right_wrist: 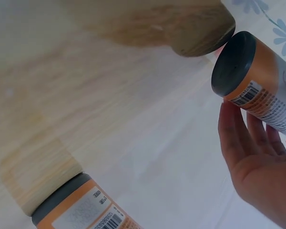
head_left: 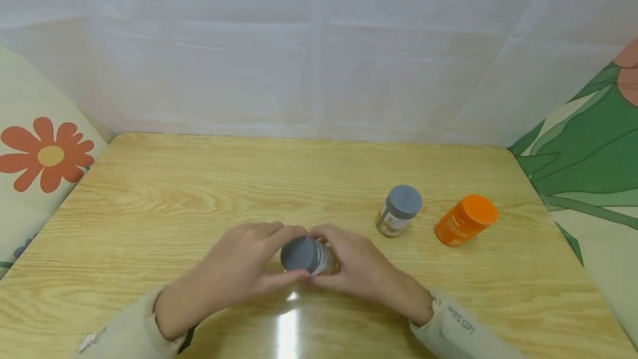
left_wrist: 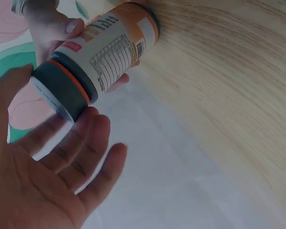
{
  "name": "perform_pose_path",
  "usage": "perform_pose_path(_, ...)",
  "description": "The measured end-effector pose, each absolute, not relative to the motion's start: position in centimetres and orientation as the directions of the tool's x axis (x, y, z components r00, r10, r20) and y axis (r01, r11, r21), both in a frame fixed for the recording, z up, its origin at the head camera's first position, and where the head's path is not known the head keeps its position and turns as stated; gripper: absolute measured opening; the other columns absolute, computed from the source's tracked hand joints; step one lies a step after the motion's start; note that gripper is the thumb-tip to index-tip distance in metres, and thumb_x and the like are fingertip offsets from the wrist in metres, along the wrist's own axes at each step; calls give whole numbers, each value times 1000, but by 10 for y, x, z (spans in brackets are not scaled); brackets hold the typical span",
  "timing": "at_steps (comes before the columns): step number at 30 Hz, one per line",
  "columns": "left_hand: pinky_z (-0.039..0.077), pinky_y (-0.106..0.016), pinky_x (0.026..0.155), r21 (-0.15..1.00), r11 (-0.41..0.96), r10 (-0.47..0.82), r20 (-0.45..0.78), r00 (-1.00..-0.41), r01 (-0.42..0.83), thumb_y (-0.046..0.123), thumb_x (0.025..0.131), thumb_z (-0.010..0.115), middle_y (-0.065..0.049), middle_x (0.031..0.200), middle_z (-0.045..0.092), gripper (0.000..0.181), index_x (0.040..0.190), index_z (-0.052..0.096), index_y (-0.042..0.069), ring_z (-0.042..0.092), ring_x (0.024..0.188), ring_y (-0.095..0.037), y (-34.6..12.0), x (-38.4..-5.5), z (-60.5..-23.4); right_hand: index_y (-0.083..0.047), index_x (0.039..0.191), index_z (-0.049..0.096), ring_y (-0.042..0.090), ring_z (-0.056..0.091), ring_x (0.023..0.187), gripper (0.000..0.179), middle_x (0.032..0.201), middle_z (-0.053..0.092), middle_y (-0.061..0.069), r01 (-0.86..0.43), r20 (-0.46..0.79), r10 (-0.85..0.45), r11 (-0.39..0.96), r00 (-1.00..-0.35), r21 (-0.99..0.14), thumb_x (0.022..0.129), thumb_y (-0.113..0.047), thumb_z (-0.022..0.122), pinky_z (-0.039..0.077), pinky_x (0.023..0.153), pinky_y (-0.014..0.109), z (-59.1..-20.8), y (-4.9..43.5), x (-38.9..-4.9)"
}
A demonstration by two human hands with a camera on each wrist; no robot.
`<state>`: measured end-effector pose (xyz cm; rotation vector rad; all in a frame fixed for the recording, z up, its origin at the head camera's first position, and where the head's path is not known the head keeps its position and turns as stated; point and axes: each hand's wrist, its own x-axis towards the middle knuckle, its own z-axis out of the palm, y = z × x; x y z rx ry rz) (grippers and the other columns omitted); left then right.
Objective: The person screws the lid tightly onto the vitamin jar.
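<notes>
A supplement jar [head_left: 324, 257] with a grey lid [head_left: 298, 254] is held between both hands, tilted so that the lid faces left. My left hand [head_left: 239, 262] pinches the lid at its rim, thumb on one side and fingertips on the other. My right hand [head_left: 361, 265] grips the jar's body. In the left wrist view, the jar [left_wrist: 112, 52] shows an orange and white label with a printed table, and a thin orange ring by the dark lid [left_wrist: 62, 90]. Its dark base [right_wrist: 234, 64] shows in the right wrist view.
A second grey-lidded jar [head_left: 399, 210] stands upright to the right, beyond my right hand. Beside it stands an orange jar [head_left: 466, 220] with an orange lid. Both are on the wood-grain table [head_left: 164, 181]. A white sheet [head_left: 309, 71] hangs along the far edge.
</notes>
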<state>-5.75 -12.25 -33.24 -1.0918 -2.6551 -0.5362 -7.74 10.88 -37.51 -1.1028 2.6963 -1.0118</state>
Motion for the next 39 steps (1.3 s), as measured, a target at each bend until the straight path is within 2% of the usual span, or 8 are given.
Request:
perform_pose_path(3,53,-20,66,234,604,685,338,-646,762,43,84,76,2,99,70,50,127,65,21,63,77,-7,-124,-59,-331,-13,130,55,9,65,99,62,118,67,-2,-580,145,-657,514,-740,-632,79,-38,82,56,83,22,-375,111,-78)
perform_pose_path(10,58,-35,87,199,437,812,331,-480,877,14,75,84,-6,127,64,57,127,64,24,64,106,-19,-128,-61,-329,-15,132,55,8,65,102,63,121,67,-4,-567,117,-680,489,-723,-663,80,-39,81,55,86,24,-374,113,-80)
perform_pose_path(13,57,-37,91,201,402,828,338,-448,893,9,73,85,-7,135,60,59,125,65,25,62,113,-21,-129,-61,-329,-14,132,54,10,65,104,64,122,67,-3,-584,132,-684,488,-717,-649,81,-42,80,56,88,25,-375,113,-80)
perform_pose_path(16,56,-39,94,209,418,810,354,-467,884,16,75,85,-8,140,56,60,130,61,25,60,118,-23,-129,-59,-330,-14,133,54,10,66,103,65,122,67,-2,-588,141,-683,484,-717,-648,81,-43,79,56,87,25,-376,113,-80)
perform_pose_path(20,58,-40,92,227,521,706,427,-565,823,37,83,78,-11,135,59,60,136,56,18,63,116,-24,-126,-58,-331,-12,133,54,11,67,101,64,120,69,0,-590,158,-667,494,-728,-639,82,-42,79,56,84,23,-376,112,-79)
perform_pose_path(27,58,-26,69,243,687,548,446,-708,685,58,87,66,-1,100,71,59,125,64,13,68,83,-12,-119,-56,-333,-11,124,59,13,69,95,60,112,71,1,-618,222,-629,525,-745,-585,78,-41,83,56,77,19,-376,106,-79)
perform_pose_path(31,53,-19,61,223,713,563,384,-732,665,56,85,71,2,89,70,53,118,68,14,63,71,-7,-116,-57,-332,-11,124,59,11,68,93,60,110,71,0,-633,239,-627,534,-741,-560,77,-41,83,55,76,18,-376,105,-79)
perform_pose_path(39,46,-15,59,245,661,625,344,-701,710,48,85,73,5,86,64,45,119,69,18,51,68,-1,-117,-58,-328,-12,130,57,10,68,94,65,113,70,0,-622,205,-640,535,-740,-572,78,-40,83,55,77,18,-375,107,-79)
